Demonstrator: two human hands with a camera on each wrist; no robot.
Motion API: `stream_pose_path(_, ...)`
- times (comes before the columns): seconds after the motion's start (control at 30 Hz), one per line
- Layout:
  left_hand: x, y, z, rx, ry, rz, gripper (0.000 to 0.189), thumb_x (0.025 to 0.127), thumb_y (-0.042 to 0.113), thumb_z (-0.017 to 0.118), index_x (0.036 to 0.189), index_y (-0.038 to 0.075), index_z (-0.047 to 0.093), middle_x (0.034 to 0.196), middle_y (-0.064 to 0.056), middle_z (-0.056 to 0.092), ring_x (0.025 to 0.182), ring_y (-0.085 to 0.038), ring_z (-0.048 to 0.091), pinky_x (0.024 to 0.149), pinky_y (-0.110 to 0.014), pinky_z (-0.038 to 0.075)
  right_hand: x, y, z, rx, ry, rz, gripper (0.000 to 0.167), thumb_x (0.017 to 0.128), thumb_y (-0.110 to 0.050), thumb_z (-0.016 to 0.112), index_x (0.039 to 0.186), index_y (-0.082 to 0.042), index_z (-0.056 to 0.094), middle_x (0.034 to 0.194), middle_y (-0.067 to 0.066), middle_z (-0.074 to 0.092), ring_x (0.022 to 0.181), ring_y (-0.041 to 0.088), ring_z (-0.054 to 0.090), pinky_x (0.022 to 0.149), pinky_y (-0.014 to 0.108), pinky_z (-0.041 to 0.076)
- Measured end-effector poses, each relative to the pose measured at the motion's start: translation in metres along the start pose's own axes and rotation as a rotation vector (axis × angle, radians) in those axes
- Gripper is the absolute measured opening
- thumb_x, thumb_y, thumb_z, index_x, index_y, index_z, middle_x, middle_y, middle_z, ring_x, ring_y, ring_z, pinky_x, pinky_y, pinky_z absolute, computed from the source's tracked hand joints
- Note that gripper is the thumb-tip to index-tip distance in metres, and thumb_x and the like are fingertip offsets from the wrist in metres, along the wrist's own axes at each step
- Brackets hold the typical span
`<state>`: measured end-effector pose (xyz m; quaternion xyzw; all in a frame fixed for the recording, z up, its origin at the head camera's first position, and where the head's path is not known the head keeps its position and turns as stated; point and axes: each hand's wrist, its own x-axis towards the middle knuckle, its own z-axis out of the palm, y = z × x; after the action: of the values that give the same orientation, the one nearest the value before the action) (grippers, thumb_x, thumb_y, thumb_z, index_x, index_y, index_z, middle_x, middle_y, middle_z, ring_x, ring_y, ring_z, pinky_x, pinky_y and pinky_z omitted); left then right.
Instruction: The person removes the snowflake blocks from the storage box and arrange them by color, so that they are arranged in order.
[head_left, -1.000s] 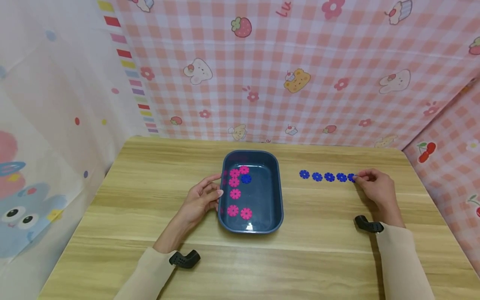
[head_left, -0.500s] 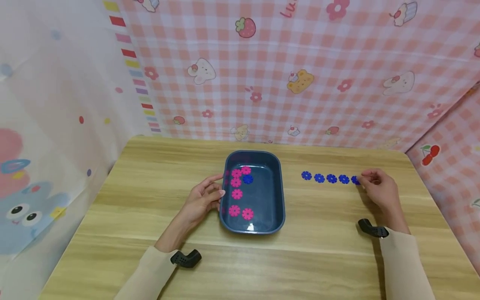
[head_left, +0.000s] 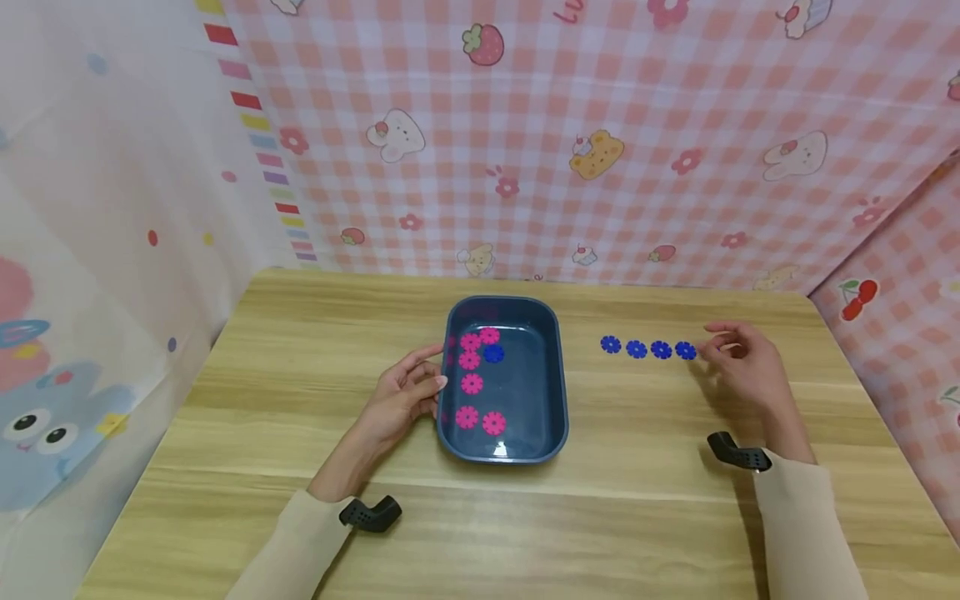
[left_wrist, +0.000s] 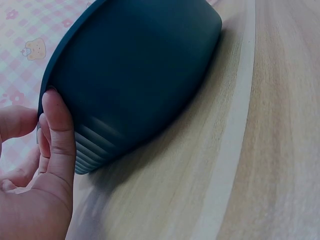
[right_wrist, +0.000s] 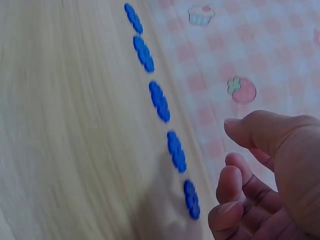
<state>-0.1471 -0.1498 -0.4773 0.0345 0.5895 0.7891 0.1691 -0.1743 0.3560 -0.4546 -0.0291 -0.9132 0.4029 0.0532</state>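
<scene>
My left hand (head_left: 403,393) holds the left side of a dark blue rectangular tray (head_left: 562,375), fingers against its outer wall (left_wrist: 130,60) and thumb at the rim. Inside lie several pink snowflake discs (head_left: 472,384) and one blue snowflake disc (head_left: 493,354), mostly along the left side. To the tray's right, several blue snowflake discs (head_left: 661,350) form a row. My right hand (head_left: 742,362) hovers at the row's right end, its thumb and fingers apart with nothing between them. In the right wrist view, the end disc (right_wrist: 191,200) lies beside the fingertips; the hand hides it from the head view.
All of this is on a light wood-grain table (head_left: 480,533). A pink checked cloth (head_left: 525,108) hangs along the back edge, with more cloth at both sides. A black wrist device (head_left: 738,452) sits at each sleeve cuff.
My right hand's fingertips were at the row's rightmost disc; the hand has since lifted slightly and its fingers have spread. The left hand stays on the tray. The head view has shifted a little.
</scene>
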Motion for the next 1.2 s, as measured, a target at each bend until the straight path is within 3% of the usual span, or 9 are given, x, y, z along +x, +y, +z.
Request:
stream_pose_path(0.13, 0.000, 0.001, 0.000, 0.005, 0.000, 0.002, 0.058, 0.100, -0.003, 0.058, 0.154, 0.004, 0.040, 0.101, -0.001, 0.060, 0.075, -0.010, 0.062, 0.061, -0.022, 0.054, 0.000, -0.011, 0.005, 0.017, -0.001, -0.035, 0.043, 0.098, -0.021, 0.070, 0.133, 0.000, 0.057, 0.091, -0.015, 0.061, 0.073, 0.002, 0.057, 0.057, 0.018, 0.049)
stream_pose_path(0.33, -0.001, 0.001, 0.000, 0.010, 0.000, 0.001, 0.058, 0.100, -0.003, 0.058, 0.154, 0.004, 0.039, 0.100, -0.001, 0.060, 0.075, -0.011, 0.062, 0.061, -0.022, 0.054, -0.001, -0.028, 0.013, 0.028, -0.042, -0.048, 0.053, 0.097, -0.022, 0.072, 0.142, -0.005, 0.051, 0.100, -0.003, 0.061, 0.076, 0.005, 0.056, 0.058, 0.020, 0.049)
stream_pose_path(0.63, -0.001, 0.001, 0.000, 0.003, -0.005, 0.003, 0.059, 0.099, -0.001, 0.060, 0.155, 0.004, 0.039, 0.104, -0.004, 0.060, 0.075, -0.010, 0.062, 0.061, -0.022, 0.054, -0.002, -0.050, 0.025, -0.008, -0.045, -0.140, 0.055, 0.095, -0.019, 0.075, 0.145, -0.012, 0.053, 0.102, 0.008, 0.062, 0.076, 0.006, 0.057, 0.059, 0.019, 0.047)
stream_pose_path(0.97, -0.001, 0.001, 0.000, -0.010, -0.003, -0.003, 0.059, 0.099, -0.003, 0.058, 0.155, 0.005, 0.039, 0.103, -0.002, 0.060, 0.075, -0.011, 0.062, 0.060, -0.022, 0.054, -0.006, -0.075, 0.039, 0.005, -0.094, -0.200, 0.055, 0.094, -0.025, 0.076, 0.144, -0.019, 0.054, 0.104, 0.007, 0.063, 0.079, 0.005, 0.058, 0.062, 0.020, 0.047)
stream_pose_path(1.2, -0.001, 0.002, 0.001, -0.013, -0.001, -0.011, 0.059, 0.099, -0.002, 0.059, 0.155, 0.005, 0.039, 0.103, -0.002, 0.060, 0.074, -0.011, 0.062, 0.060, -0.022, 0.054, -0.007, -0.088, 0.050, 0.008, -0.130, -0.286, 0.055, 0.094, -0.019, 0.076, 0.144, -0.018, 0.054, 0.102, 0.009, 0.065, 0.076, 0.011, 0.059, 0.062, 0.021, 0.049)
